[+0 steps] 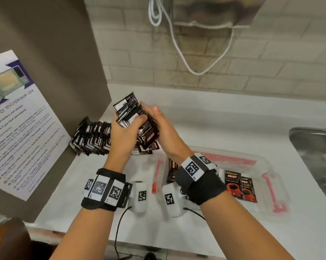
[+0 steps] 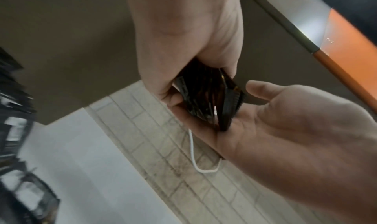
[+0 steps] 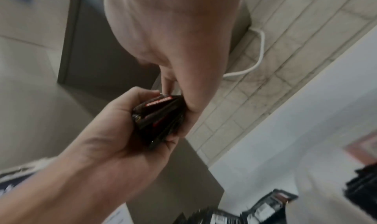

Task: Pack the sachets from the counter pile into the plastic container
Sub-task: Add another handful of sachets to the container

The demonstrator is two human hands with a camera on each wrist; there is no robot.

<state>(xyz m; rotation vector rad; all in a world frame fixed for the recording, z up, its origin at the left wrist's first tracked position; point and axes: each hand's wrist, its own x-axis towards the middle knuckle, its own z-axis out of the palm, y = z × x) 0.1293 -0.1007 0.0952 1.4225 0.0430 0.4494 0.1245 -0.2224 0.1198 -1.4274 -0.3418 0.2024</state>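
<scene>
My left hand (image 1: pixel 127 126) grips a thick bundle of dark coffee sachets (image 1: pixel 137 121) above the counter, fingers curled round it. My right hand (image 1: pixel 158 121) lies flat against the bundle's right side with straight fingers. In the left wrist view the bundle (image 2: pixel 208 98) stands with its end on the open right palm (image 2: pixel 285 122). The right wrist view shows the left hand (image 3: pixel 122 130) wrapped round the bundle (image 3: pixel 159 114). The counter pile of sachets (image 1: pixel 91 137) lies left, against a brown appliance. The clear plastic container (image 1: pixel 267 166) with red clips sits right, with a few sachets (image 1: pixel 240 186) inside.
A brown appliance side with a paper microwave notice (image 1: pixel 17 119) walls off the left. A steel sink (image 1: pixel 316 156) lies at the far right. A white cable (image 1: pixel 186 62) hangs on the tiled back wall. The white counter (image 1: pixel 224 119) runs behind the container.
</scene>
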